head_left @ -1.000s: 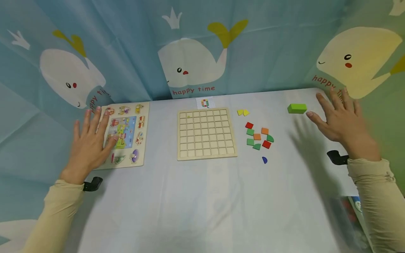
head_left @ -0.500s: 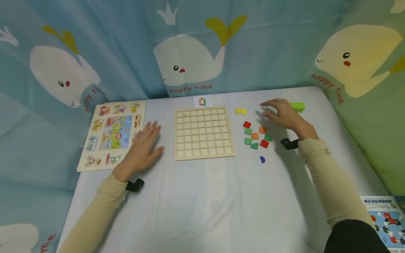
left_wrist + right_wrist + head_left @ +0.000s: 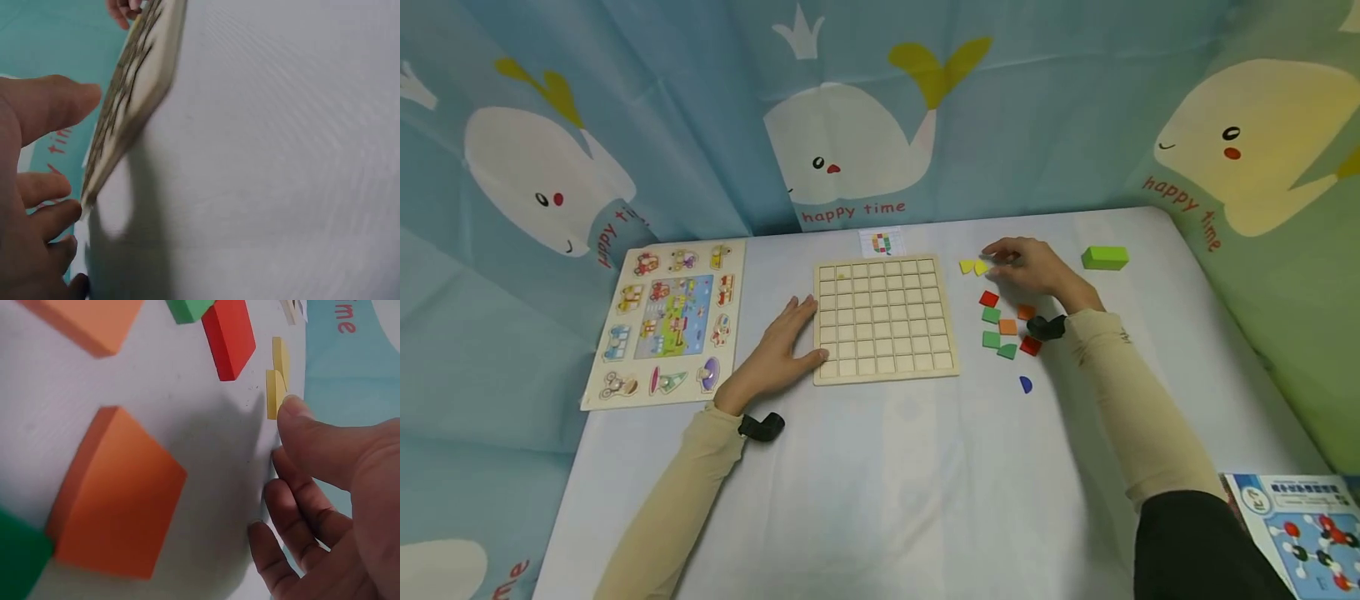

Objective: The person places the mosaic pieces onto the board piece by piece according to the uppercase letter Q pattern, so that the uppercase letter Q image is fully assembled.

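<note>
Left hand (image 3: 777, 352) now at board (image 3: 886, 318) (wooden)

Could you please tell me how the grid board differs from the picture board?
The grid board shows mostly plain, pale cells; the picture board carries colourful pictures.
The grid board has the left hand at its left edge; the picture board lies farther left, with neither hand on it.
Both have pale borders and lie on the white tablecloth.
</note>
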Motion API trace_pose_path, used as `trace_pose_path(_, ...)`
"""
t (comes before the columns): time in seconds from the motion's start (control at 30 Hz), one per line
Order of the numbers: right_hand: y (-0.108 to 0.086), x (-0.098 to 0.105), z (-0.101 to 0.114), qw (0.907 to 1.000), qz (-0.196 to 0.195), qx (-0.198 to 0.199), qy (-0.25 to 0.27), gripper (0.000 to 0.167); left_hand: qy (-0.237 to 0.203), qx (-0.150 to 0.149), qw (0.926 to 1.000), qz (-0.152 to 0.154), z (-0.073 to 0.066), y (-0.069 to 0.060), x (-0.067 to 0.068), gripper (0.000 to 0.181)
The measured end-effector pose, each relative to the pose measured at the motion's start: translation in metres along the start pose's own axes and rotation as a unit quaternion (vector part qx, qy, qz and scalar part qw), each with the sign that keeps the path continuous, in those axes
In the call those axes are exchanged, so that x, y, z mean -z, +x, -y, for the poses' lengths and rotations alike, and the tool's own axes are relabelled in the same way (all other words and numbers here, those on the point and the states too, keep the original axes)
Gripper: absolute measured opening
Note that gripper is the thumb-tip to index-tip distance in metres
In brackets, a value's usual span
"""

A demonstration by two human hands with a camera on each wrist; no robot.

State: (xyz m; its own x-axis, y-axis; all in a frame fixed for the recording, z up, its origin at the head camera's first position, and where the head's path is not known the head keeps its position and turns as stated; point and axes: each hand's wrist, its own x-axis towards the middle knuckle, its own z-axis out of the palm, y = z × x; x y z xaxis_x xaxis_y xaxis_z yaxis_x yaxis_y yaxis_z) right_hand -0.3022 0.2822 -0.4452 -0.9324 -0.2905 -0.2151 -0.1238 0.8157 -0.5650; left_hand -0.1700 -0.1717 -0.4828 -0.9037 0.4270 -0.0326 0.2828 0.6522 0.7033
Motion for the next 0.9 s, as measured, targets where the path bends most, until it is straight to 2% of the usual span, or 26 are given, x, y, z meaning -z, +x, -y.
trace_pose_path(0.17,0.003,-0.004,0.001,0.9998,0.003,-0.011,0.015,0.041,0.022,-0.009,0.9993,0.027,0.006,0.002,-0.006,0.093)
trace_pose_path(0.33,0.005,-0.004,0.001,0.9997,0.006,-0.019,0.015,0.038,0.037,-0.011,0.9987,0.034,0.004,0.004,-0.008,0.097)
trace_pose_path(0.57,0.010,-0.006,0.005,0.9998,0.008,-0.017,0.008,0.032,0.036,-0.002,0.9989,0.029,0.004,0.000,-0.004,0.100)
trace_pose_path(0.9,0.003,-0.008,0.010,0.9995,0.021,-0.013,-0.017,0.031,0.052,-0.001,0.9973,0.051,0.005,-0.006,-0.004,0.109)
